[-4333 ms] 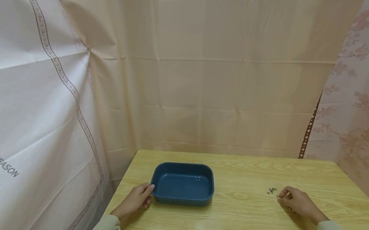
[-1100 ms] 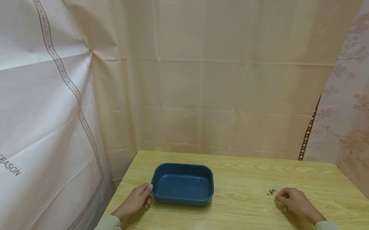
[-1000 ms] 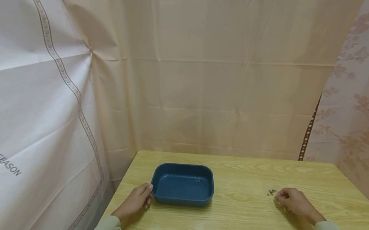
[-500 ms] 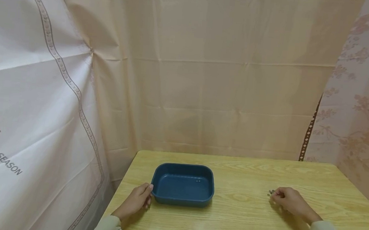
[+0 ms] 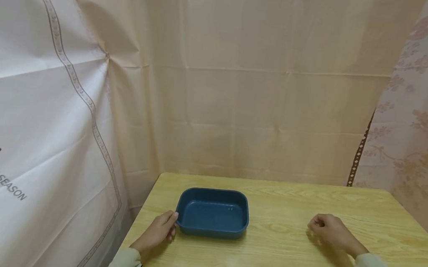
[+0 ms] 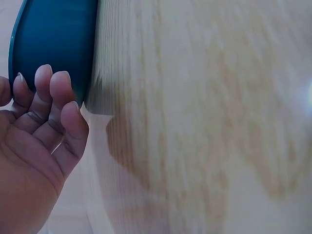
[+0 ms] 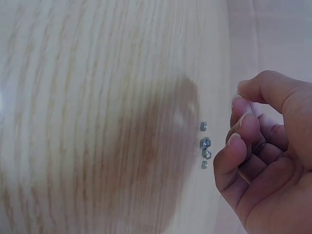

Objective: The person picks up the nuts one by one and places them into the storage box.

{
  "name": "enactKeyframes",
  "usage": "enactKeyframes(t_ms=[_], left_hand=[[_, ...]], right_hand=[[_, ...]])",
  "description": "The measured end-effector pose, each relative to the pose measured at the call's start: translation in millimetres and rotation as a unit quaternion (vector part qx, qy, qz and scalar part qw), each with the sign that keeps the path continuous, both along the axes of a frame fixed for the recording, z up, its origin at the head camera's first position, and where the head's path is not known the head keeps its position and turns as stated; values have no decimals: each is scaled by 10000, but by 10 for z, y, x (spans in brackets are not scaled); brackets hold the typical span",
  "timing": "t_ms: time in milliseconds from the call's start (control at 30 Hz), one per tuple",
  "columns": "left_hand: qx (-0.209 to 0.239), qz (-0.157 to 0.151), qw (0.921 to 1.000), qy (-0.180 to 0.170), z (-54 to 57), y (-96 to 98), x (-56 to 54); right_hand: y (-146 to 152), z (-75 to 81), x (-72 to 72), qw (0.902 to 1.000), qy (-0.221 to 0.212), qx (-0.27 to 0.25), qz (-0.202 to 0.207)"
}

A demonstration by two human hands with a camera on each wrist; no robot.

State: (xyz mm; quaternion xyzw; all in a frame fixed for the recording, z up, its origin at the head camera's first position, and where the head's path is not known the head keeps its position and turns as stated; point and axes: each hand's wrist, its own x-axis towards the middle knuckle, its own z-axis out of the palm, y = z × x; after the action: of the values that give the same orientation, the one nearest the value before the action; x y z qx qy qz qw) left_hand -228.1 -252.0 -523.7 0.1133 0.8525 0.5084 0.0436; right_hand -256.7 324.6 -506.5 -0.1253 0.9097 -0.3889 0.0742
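In the head view a dark blue rectangular tray [image 5: 211, 233] sits on the table, two small nuts [image 5: 230, 209] lying inside it. My left hand [image 5: 158, 232] grips the tray's left side, thumb at the rim and fingers against the outer wall, as the left wrist view confirms. To the right, my right hand [image 5: 334, 234] is just above the tabletop, thumb and index tips pressed together in a pinch. What sits between those tips is mostly covered, apparently one small nut. Several metal nuts [image 7: 205, 143] lie beyond the fingers in the right wrist view; in the head view the hand hides them.
The wood-grain table [image 5: 276, 255] stretches between the tray and my right hand. Beige cloth [image 5: 257, 111] hangs behind its far edge. White printed cloth [image 5: 47, 137] hangs at the left and floral cloth [image 5: 422, 124] at the right.
My right hand has moved left across the small pile of nuts, which it now hides in the head view. The nut by its fingertips is no longer seen. Left hand and tray hold still.
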Motion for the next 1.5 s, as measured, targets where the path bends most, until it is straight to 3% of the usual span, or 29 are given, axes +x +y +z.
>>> enactKeyframes(t_ms=[333,767,1133,1500], left_hand=[[2,-25,10000,-51,4,-4,-26],[153,-19,9999,-9,-39,-15,56],[-12,43,10000,-23,25,-7,-20],[134,-22,9998,-148,36,0,-3]], right_hand=[[-139,53,-21,9993,324,157,73],[-351,156,-8,9984,95,-331,441],[-456,202,-67,9976,391,-249,508],[-530,202,-81,9974,293,-319,582]])
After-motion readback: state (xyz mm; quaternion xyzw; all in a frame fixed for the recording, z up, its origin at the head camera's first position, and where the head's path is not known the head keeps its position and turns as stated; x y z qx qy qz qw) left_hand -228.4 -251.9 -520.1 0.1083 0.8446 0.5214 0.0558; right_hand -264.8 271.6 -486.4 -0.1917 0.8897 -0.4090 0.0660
